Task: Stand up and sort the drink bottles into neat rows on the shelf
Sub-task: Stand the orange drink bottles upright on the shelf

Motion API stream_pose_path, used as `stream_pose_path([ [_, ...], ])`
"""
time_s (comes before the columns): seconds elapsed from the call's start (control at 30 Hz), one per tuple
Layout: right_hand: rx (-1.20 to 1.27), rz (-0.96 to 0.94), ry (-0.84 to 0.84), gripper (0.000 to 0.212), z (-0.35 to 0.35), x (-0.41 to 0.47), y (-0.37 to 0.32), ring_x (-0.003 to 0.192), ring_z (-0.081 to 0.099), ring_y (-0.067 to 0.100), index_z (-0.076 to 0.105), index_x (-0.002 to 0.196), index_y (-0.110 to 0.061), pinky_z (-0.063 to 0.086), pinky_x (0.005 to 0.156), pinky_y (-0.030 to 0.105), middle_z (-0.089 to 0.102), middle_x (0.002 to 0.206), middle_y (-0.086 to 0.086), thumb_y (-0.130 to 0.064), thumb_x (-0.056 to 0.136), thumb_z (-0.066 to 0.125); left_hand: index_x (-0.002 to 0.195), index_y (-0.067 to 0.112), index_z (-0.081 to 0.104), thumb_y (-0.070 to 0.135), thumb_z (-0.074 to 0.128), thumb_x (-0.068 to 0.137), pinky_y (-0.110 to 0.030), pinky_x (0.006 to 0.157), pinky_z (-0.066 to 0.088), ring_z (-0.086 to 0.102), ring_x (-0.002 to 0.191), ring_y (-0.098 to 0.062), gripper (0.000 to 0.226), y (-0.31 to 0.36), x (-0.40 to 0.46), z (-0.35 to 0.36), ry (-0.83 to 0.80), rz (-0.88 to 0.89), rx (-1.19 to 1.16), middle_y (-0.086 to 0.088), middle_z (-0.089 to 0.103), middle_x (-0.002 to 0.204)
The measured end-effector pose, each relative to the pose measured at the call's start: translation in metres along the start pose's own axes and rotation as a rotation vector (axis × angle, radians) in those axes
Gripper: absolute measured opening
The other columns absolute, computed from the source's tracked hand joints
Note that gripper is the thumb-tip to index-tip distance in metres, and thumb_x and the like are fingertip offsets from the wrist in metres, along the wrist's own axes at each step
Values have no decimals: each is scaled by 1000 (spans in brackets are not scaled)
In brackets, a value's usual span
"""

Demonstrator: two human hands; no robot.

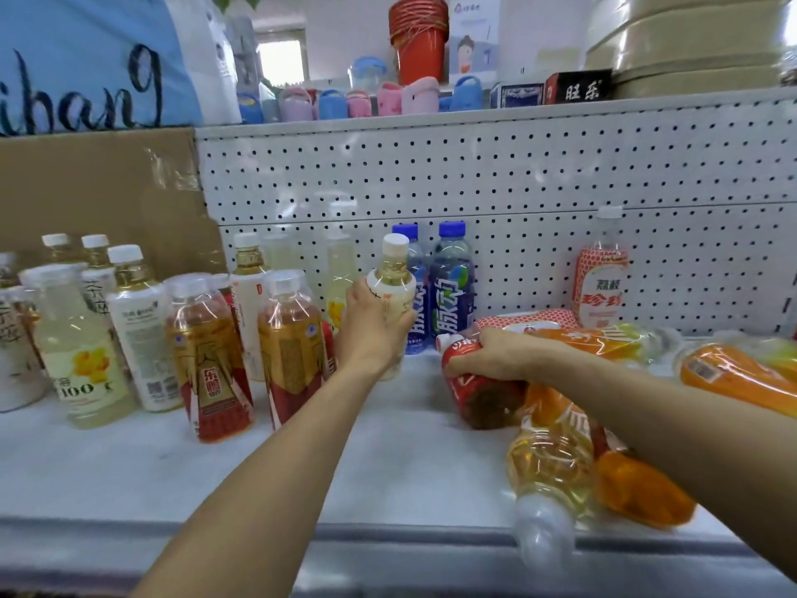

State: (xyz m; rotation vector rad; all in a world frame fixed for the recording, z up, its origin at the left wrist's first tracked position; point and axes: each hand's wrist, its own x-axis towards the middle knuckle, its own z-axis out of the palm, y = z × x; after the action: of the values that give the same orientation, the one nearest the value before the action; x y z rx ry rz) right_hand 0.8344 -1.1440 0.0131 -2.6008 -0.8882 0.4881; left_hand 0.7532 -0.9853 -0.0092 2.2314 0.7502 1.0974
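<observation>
Our left hand [376, 325] curls round an upright white-capped tea bottle [393, 291] beside the blue bottles [448, 291]; our right hand [491, 353] grips a lying red-labelled bottle [478, 390]. On the shelf [366, 459], upright rows fill the left; we judge the toppled orange bottles [638, 485] at right remain.

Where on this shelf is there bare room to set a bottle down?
Bare shelf runs down the middle, between the red-and-gold bottles and the toppled orange bottles, and along the front left. The right side is crowded.
</observation>
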Motion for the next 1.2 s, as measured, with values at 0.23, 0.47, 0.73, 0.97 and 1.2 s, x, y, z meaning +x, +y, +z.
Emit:
stream_pose_path([
  [0.23,266,-145,33,75,0,-5,9,104,60,21,34,134,-21,54,84,34,55,118,3,-45,77,76,135,8,35,41,71,85,-51,94,49,55,118,-33,70,-2,26,0,25,-185,50,-11,49,132],
  [0.47,420,-429,-79,79,7,-17,-6,107,60,16,36,129,-28,54,87,32,56,117,-5,-18,70,86,144,9,28,21,64,93,-50,103,43,46,131,-34,64,-7,25,-1,-13,-246,-119,-12,39,146],
  [0.73,114,-447,-92,65,-25,6,7,116,54,17,44,136,-18,47,100,31,55,127,2,0,79,70,156,26,14,73,40,88,-42,113,27,32,137,-15,86,11,-40,-26,-213,-115,-420,-3,26,157],
  [0.97,-388,-325,208,60,-23,63,34,109,53,20,45,133,-23,49,94,35,58,123,2,-20,80,73,135,40,29,31,86,71,-34,96,41,48,112,-10,86,17,-71,-9,-412,-112,-334,16,43,114],
  [1.2,-885,-329,301,66,-14,75,25,110,50,25,46,136,-24,53,87,43,53,127,4,-21,76,76,141,34,31,50,79,73,-51,107,41,46,129,-19,84,9,-55,6,-223,-104,-150,6,46,138],
])
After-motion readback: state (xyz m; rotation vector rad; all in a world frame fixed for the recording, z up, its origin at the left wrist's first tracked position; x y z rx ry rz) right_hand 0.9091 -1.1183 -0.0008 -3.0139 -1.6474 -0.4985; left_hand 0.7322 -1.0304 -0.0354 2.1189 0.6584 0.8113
